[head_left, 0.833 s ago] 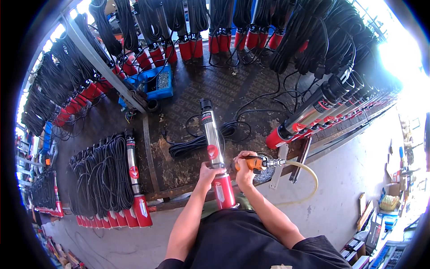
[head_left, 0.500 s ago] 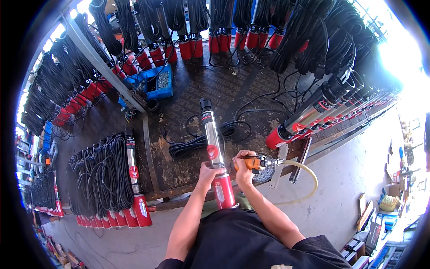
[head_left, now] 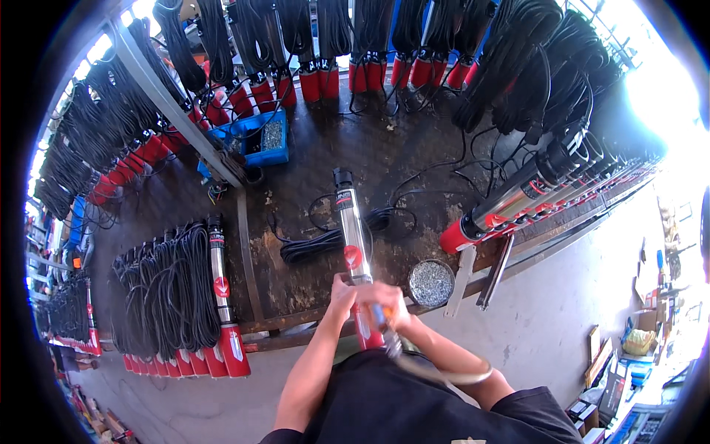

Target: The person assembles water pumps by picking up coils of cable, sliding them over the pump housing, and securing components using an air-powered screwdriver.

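A submersible pump [head_left: 349,220], with a silver tube, black top and red lower end, leans lengthwise in front of me, its red end by my body. My left hand [head_left: 342,297] is wrapped round it near the joint of the silver and red parts. Against the same stretch, my right hand [head_left: 386,297] grips an orange air tool [head_left: 380,315], smeared by motion, held over the red end. From the tool a pale air hose [head_left: 436,376] runs across my right forearm. The tool's tip is hidden. A coil of black cable [head_left: 310,246] lies behind the pump.
A round dish [head_left: 412,292] of small metal parts stands near the table edge, beside a metal strip [head_left: 460,285]. Other pumps lean at right [head_left: 510,200] and left [head_left: 222,292]. A blue bin [head_left: 272,157] and a metal post [head_left: 159,92] stand farther back.
My right hand has swung the air tool left and inward, from beside the dish onto the pump. The hose has come across my forearm. My left hand keeps its hold.
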Motion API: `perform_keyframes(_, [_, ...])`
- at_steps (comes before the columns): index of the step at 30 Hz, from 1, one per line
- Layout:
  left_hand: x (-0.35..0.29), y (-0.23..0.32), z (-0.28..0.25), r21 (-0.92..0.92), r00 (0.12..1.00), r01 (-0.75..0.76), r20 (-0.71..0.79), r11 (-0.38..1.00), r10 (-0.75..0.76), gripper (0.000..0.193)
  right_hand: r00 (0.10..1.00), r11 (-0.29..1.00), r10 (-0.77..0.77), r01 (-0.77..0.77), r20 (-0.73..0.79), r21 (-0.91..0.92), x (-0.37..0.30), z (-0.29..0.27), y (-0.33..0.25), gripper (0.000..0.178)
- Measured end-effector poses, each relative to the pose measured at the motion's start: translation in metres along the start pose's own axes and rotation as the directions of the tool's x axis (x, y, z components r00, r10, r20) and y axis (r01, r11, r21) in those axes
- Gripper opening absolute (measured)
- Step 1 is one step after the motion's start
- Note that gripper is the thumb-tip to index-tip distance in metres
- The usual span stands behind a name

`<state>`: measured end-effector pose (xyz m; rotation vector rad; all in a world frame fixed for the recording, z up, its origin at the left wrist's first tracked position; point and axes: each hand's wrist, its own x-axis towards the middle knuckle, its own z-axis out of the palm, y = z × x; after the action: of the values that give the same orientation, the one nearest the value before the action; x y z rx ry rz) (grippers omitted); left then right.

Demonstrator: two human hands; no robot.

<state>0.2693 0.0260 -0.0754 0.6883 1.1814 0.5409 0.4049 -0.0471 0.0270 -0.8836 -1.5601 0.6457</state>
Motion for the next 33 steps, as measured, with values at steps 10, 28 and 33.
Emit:
perform_keyframes(10, [0.001, -0.005, -0.003, 0.044, 0.999, -0.039, 0.017, 0.998, 0.038, 0.071, 0.849, 0.791, 0.524, -0.513, -0.066, -0.333, -0.041, 0.007, 0.017, 0.078])
perform_keyframes(28, [-0.005, -0.002, 0.002, -0.015, 0.996, -0.089, 0.003, 0.996, 0.089, 0.069, 0.972, 0.774, 0.216, -0.115, 0.089, -0.623, -0.018, 0.006, -0.015, 0.072])
perform_keyframes(33, [-0.009, -0.004, 0.004, -0.052, 0.994, -0.108, -0.019, 0.993, 0.107, 0.068, 0.985, 0.935, -0.099, 0.141, 0.144, -0.327, -0.002, 0.002, -0.001, 0.037])
